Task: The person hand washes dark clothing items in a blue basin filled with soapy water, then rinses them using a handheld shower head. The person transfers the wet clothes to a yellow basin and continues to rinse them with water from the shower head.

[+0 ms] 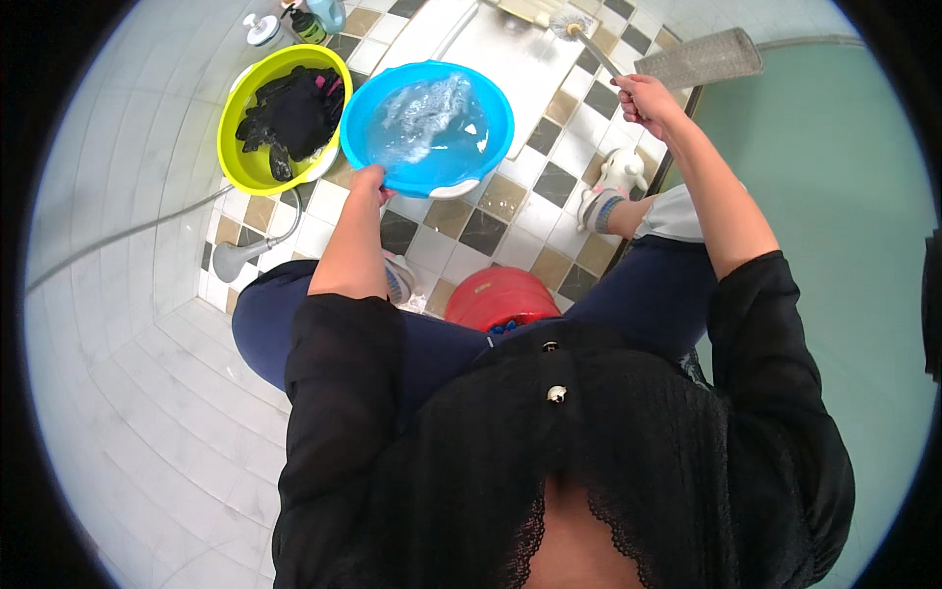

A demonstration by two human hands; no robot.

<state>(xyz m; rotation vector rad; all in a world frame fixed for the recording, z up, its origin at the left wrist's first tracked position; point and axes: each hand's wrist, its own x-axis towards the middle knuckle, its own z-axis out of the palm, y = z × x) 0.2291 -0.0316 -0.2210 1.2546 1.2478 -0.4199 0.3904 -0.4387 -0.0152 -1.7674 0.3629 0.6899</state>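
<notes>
- So your blue basin (pixel 499 147) is out in front of you, left of centre, with frothy, rippled water (pixel 417 123) in it. Can't tell if it's sitting flat on the tiled floor (pixel 505 196) or lifted a bit.
- Your left hand (pixel 369 183) is on its near left edge, probably because that's the easiest bit of rim to reach and it lets you steady or tip the thing.
- The brush (pixel 596 50) is off to your right, handle angled up and away, head near the white panel (pixel 520 69). My guess is you've got it out there so it's clear of the basin.
- The lime basin (pixel 228 128) with the dark clothes (pixel 294 113) is right up against the blue one on its left; looks like that leaves both within reach.
- Grip check, left: closed over the blue rim, though the fingers are mostly hidden, so can't tell how tight.
- Grip check, right: your right hand (pixel 648 102) has its fingers curled in, pinching the end of the brush handle, nothing else that I can see.
</notes>
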